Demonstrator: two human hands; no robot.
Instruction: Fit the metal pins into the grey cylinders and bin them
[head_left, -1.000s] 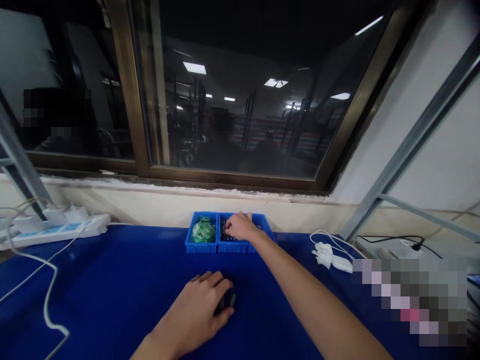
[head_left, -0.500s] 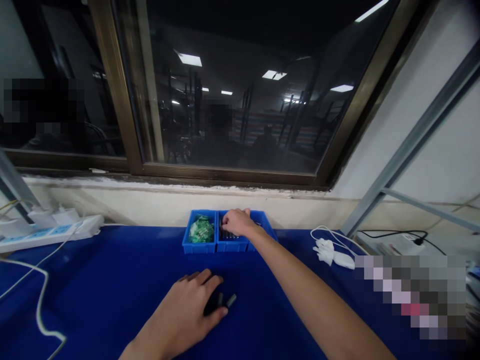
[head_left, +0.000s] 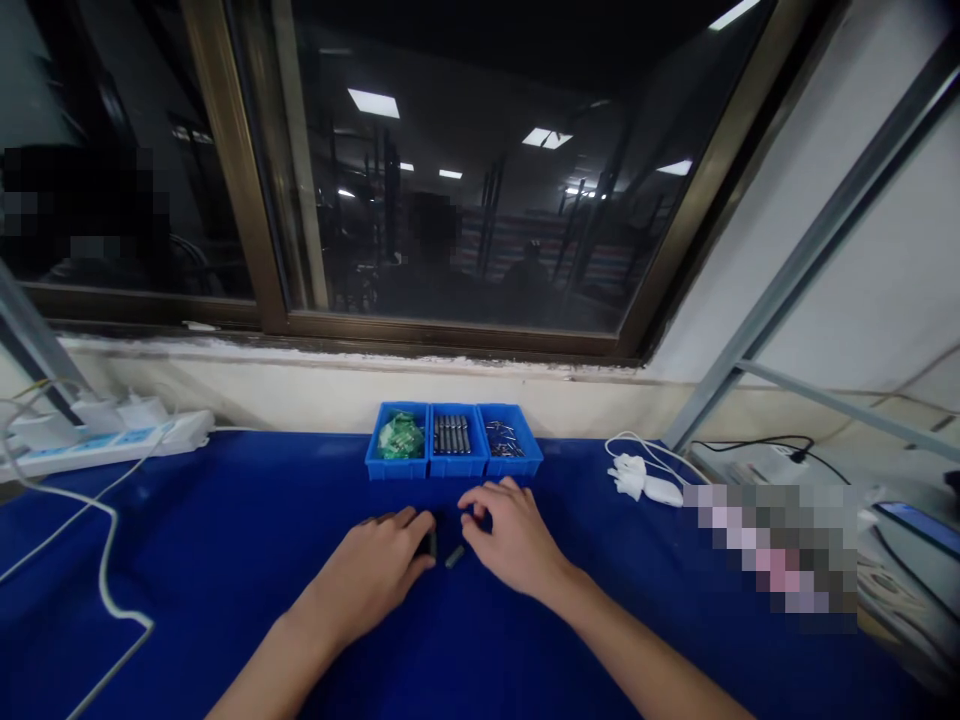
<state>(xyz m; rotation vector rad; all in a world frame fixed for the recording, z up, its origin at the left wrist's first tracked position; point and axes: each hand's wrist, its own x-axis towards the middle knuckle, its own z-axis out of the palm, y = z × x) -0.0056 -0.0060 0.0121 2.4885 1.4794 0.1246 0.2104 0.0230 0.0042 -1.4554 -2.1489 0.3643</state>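
Note:
On the blue table top, my left hand (head_left: 394, 565) rests with its fingers curled round a small dark cylinder (head_left: 430, 543), partly hidden by the thumb and index finger. A second dark cylinder (head_left: 454, 556) lies loose between my two hands. Just above and right of it, my right hand (head_left: 514, 540) has bent fingers, with a gap between thumb and index finger and nothing visible in it. Beyond the hands stand three blue bins: the left bin (head_left: 397, 469) with green pieces, the middle bin (head_left: 457, 466) with rows of dark cylinders, the right bin (head_left: 515, 467) with thin metal pieces.
A white power strip (head_left: 112, 450) with plugs and a trailing white cable (head_left: 112, 570) lies at the left. At the right are a white charger (head_left: 663, 491) with its cord and a grey metal post (head_left: 720, 385). A window (head_left: 465, 200) rises behind the table.
My right hand has drawn back from the middle bin toward the loose cylinder near my left hand. My left hand has closed round the other cylinder. The view has shifted slightly.

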